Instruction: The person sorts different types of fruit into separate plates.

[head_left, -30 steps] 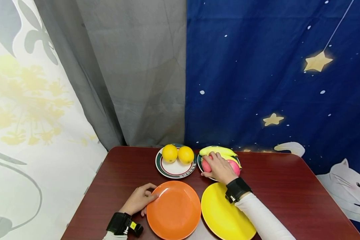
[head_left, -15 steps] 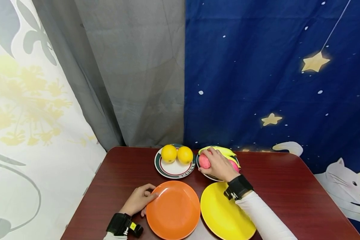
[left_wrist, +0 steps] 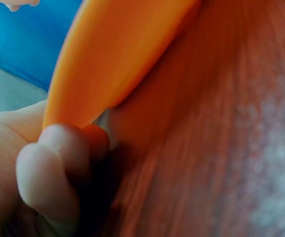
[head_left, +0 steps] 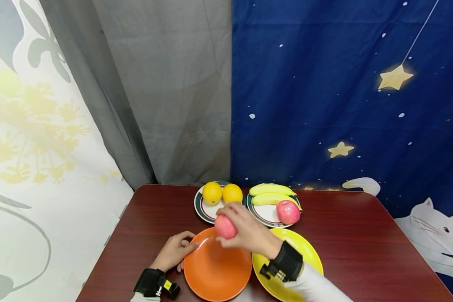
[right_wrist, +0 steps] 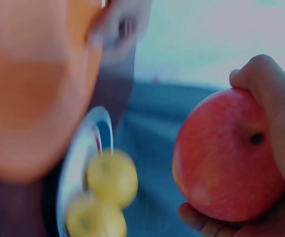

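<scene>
My right hand (head_left: 247, 233) grips a pink-red apple (head_left: 225, 227) above the far part of the orange plate (head_left: 217, 272). In the right wrist view the apple (right_wrist: 226, 158) sits between thumb and fingers, its dark stem hollow showing. At the orange plate's left rim, my left hand (head_left: 175, 251) pinches the edge. The left wrist view shows fingertips (left_wrist: 43, 173) under the orange rim (left_wrist: 107, 59), with the thumb side on the other face. A second apple (head_left: 288, 212) lies with two bananas (head_left: 272, 195) on the green-rimmed plate (head_left: 266, 216) at the back right.
Two yellow round fruits (head_left: 222, 193) stand on another green-rimmed plate (head_left: 201, 212) at the back left. A yellow plate (head_left: 311, 256) lies right of the orange one, partly under my right forearm. The dark red table (head_left: 362, 243) ends at curtains behind.
My right hand has lifted one apple off the back right plate and carried it left and nearer, over the orange plate. My left hand has stayed at the rim.
</scene>
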Demonstrator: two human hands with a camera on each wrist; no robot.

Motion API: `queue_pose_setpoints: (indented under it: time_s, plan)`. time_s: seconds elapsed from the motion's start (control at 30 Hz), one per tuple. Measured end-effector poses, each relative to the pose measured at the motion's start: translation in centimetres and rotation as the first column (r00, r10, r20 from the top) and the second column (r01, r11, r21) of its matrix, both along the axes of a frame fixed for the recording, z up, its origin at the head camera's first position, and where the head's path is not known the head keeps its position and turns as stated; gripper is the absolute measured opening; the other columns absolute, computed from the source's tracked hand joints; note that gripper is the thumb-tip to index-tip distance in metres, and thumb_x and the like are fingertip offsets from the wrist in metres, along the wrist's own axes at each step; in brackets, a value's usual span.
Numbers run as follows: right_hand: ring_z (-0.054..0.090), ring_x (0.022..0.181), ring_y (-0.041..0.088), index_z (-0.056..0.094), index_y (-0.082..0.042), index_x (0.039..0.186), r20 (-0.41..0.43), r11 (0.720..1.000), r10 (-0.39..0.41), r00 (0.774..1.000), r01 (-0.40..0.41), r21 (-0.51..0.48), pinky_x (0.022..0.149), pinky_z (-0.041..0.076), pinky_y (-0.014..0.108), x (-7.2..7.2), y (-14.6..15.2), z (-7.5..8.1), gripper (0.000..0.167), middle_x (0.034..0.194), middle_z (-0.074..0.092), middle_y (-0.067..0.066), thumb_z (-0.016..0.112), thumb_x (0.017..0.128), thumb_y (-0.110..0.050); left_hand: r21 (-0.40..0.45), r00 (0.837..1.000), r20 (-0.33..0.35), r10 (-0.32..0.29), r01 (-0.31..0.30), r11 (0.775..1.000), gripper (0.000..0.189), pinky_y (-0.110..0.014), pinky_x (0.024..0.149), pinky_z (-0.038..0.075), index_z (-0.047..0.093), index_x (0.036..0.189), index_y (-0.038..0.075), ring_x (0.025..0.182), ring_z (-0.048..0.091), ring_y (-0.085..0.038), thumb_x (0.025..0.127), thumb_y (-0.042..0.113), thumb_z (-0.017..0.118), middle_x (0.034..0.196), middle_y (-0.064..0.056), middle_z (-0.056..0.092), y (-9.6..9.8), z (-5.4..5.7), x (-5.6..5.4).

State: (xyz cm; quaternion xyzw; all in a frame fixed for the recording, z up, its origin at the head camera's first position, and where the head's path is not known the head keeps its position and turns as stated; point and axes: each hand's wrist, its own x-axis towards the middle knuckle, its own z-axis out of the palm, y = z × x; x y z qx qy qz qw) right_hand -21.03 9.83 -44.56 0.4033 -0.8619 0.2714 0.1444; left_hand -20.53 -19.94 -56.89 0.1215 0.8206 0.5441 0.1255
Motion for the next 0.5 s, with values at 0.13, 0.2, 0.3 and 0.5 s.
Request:
queue_pose_setpoints:
  time_s: [0.13,0.2,0.3,0.5]
  plan:
    - [0.064,0.117,0.022,0.069,-0.014,0.136,0.109,0.996,0.048,0.993,-0.056,0.065,0.097,0.06,0.031,2.0,-1.9,-2.5,0.06,0.131,0.064,0.004,0.093,0.087,-0.04,0.0,1.0,-0.017,0.007,-0.007,1.0,0.034,-0.029,0.037,0.049,0.072,0.126,0.002,0.036,0.051,-0.009,0.11,0.032,0.072,0.064,-0.003,0.064,0.1,0.1,0.0]
    - [0.061,0.117,0.019,0.068,-0.016,0.138,0.181,0.992,0.062,0.982,-0.081,0.101,0.099,0.058,0.03,2.6,-2.4,-3.7,0.059,0.131,0.063,0.002,0.09,0.09,-0.042,-0.003,1.0,-0.024,0.008,-0.008,1.0,0.032,-0.029,0.037,0.049,0.071,0.126,0.002,0.036,0.051,-0.01,0.11,0.031,0.072,0.063,-0.002,0.063,0.2,0.1,0.0]
    - [0.058,0.124,0.017,0.067,-0.018,0.14,0.246,0.982,0.071,0.967,-0.11,0.151,0.107,0.054,0.033,3.2,-2.8,-5.3,0.057,0.136,0.061,0.002,0.087,0.095,-0.045,-0.01,0.999,-0.034,0.011,-0.011,1.0,0.032,-0.029,0.037,0.049,0.072,0.126,0.002,0.036,0.051,-0.009,0.111,0.03,0.072,0.064,-0.002,0.064,0.2,0.1,0.0]
    - [0.056,0.129,0.018,0.065,-0.018,0.143,0.267,0.975,0.07,0.961,-0.122,0.184,0.11,0.053,0.036,3.7,-2.8,-6.6,0.059,0.139,0.06,0.001,0.085,0.098,-0.051,-0.012,1.0,-0.026,0.005,-0.006,1.0,0.032,-0.03,0.038,0.051,0.071,0.126,0.002,0.036,0.052,-0.01,0.111,0.031,0.071,0.064,-0.003,0.064,0.2,0.1,0.0]
